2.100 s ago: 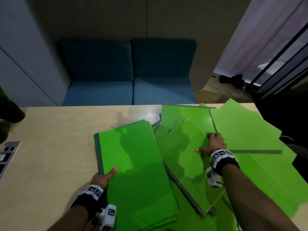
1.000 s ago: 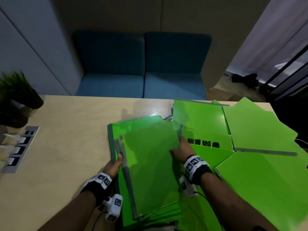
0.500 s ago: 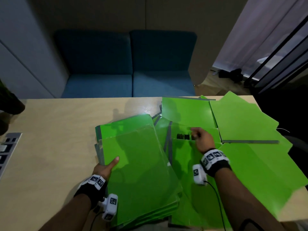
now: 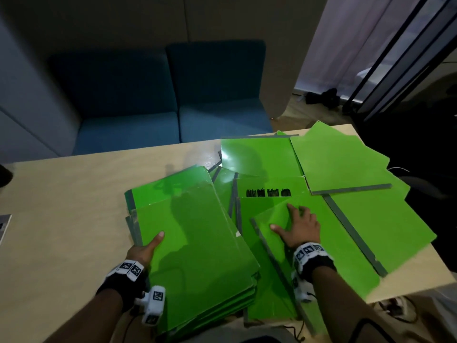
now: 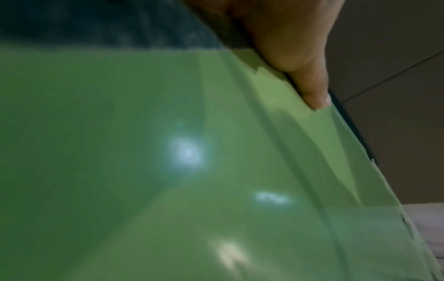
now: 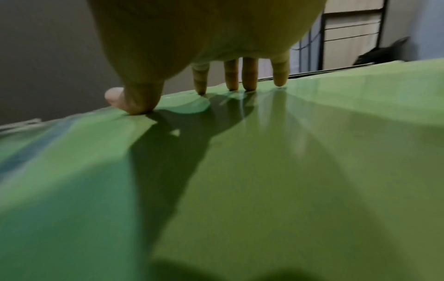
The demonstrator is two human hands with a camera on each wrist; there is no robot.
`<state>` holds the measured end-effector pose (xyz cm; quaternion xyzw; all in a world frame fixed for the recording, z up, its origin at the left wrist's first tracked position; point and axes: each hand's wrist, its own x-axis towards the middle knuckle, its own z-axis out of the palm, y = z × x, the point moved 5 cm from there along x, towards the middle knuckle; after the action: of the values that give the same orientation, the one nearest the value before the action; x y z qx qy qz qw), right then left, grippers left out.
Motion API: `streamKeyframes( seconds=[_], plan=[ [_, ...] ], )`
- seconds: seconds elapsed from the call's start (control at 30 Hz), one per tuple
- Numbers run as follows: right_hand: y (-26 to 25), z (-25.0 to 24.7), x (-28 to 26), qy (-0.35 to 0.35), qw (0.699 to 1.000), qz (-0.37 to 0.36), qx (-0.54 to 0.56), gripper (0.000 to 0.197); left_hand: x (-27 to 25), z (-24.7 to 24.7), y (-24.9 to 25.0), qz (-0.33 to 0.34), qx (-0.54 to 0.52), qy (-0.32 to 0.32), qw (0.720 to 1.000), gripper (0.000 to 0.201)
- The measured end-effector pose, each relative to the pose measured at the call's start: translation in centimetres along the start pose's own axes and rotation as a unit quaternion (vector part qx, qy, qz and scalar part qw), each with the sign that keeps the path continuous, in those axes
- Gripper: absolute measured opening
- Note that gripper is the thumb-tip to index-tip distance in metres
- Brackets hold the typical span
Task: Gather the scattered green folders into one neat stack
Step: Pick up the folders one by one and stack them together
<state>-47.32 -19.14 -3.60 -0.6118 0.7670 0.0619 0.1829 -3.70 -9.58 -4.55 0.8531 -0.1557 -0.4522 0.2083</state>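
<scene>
A stack of green folders (image 4: 197, 243) lies near the front of the wooden table (image 4: 61, 206). My left hand (image 4: 146, 248) grips its left edge, thumb on top; the left wrist view shows that thumb (image 5: 310, 81) on the top folder (image 5: 168, 171). My right hand (image 4: 296, 226) rests flat, fingers spread, on a tilted loose folder (image 4: 321, 263) right of the stack. In the right wrist view its fingertips (image 6: 250, 83) press on that folder (image 6: 264, 152). More green folders lie scattered behind and to the right (image 4: 259, 154) (image 4: 338, 159) (image 4: 385, 224), one with black print (image 4: 269, 185).
A blue sofa (image 4: 173, 120) stands beyond the table's far edge. A socket panel (image 4: 3, 226) sits at the table's left. Some folders overhang the table's right edge, with cables (image 4: 395, 310) below. The wooden surface left of the stack is bare.
My right hand put a folder on the stack, moved right to the printed folder, and now lies flat on a nearer loose folder. My left hand has stayed at the stack's edge.
</scene>
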Motion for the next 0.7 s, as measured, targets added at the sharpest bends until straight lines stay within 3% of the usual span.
streamKeyframes(
  seconds=[0.07, 0.13, 0.23, 0.3, 0.53, 0.7],
  plan=[
    [-2.4, -0.9, 0.0, 0.012, 0.998, -0.055, -0.011, 0.076, -0.1, -0.2, 0.2, 0.006, 0.007, 0.003, 1.000, 0.098],
    [-2.1, -2.4, 0.6, 0.050, 0.998, -0.044, 0.013, 0.065, 0.1, -0.6, 0.3, 0.005, 0.013, -0.001, 1.000, 0.097],
    [2.6, -2.7, 0.8, 0.020, 0.988, 0.139, 0.067, 0.085, 0.7, -1.4, 0.3, 0.002, 0.006, 0.002, 1.000, 0.094],
    [4.0, -1.9, 0.6, -0.028, 0.978, 0.192, 0.071, 0.098, 0.8, -1.8, 0.3, 0.001, 0.003, 0.005, 1.000, 0.091],
    [3.1, -2.6, 0.5, 0.008, 0.983, 0.179, 0.048, 0.106, 1.1, -2.1, -0.3, 0.006, 0.011, -0.009, 1.000, 0.093],
    [1.0, -5.0, 0.2, 0.107, 0.980, 0.117, 0.121, 0.097, 0.7, -1.9, 0.0, 0.011, 0.016, -0.019, 1.000, 0.083]
  ],
)
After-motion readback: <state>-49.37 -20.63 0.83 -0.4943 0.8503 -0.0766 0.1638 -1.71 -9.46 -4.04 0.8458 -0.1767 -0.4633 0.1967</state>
